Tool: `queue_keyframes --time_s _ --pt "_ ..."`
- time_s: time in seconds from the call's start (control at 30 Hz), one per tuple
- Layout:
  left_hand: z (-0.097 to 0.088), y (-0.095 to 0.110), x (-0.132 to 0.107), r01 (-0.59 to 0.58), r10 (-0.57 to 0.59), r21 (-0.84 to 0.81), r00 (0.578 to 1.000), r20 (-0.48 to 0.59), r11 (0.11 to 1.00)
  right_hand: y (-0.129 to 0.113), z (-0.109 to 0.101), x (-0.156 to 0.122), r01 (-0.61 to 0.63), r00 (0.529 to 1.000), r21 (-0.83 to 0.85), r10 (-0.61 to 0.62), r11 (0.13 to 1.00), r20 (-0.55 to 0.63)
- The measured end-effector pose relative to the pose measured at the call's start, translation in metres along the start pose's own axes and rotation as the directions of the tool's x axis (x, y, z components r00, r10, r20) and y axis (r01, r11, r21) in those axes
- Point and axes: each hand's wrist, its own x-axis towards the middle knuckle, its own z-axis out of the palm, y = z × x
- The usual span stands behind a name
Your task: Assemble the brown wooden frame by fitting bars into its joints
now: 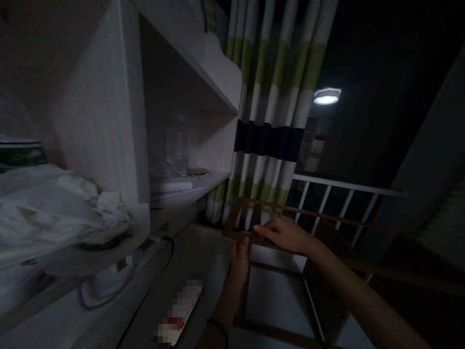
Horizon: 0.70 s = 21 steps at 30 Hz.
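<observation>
A dark wooden frame [312, 214] of thin bars stands in front of me in a dim room, with lower rails [276, 268] below. My left hand [240, 256] is closed on a corner post of the frame, fingers wrapped round it. My right hand [284, 233] rests on the top bar near the same corner, fingers curled over the wood. Both forearms reach in from the bottom of the view.
A pale shelf unit [174, 121] stands at the left with a clear bottle [177, 145] and papers. White plastic bags [54, 208] lie at the near left. A striped curtain [269, 121] hangs behind, beside a white railing [345, 186] and a lamp [326, 96].
</observation>
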Motion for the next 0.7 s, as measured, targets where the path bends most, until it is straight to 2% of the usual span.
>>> queue_keyframes --time_s 0.13,0.3,0.43,0.57,0.7 --pt "0.003 -0.003 -0.003 0.061 -0.060 0.038 0.998 -0.015 0.997 -0.003 0.007 0.004 0.081 0.996 0.169 -0.086 0.982 0.021" --pt "0.005 -0.002 -0.004 0.058 -0.058 0.010 0.998 -0.001 0.998 -0.007 0.012 0.011 0.051 0.999 0.218 -0.053 0.975 0.002" --pt "0.003 -0.002 -0.003 0.063 -0.062 0.026 0.997 -0.040 0.998 -0.009 0.011 0.015 0.017 1.000 0.132 -0.014 0.991 -0.027" --pt "0.004 0.002 -0.004 0.038 -0.038 0.026 0.999 -0.018 0.999 -0.006 0.010 0.016 -0.016 0.998 0.014 0.017 1.000 -0.054" --pt "0.005 0.008 -0.005 0.021 -0.021 0.045 1.000 -0.001 0.999 0.002 0.008 0.011 -0.048 0.997 -0.023 0.047 0.999 -0.056"
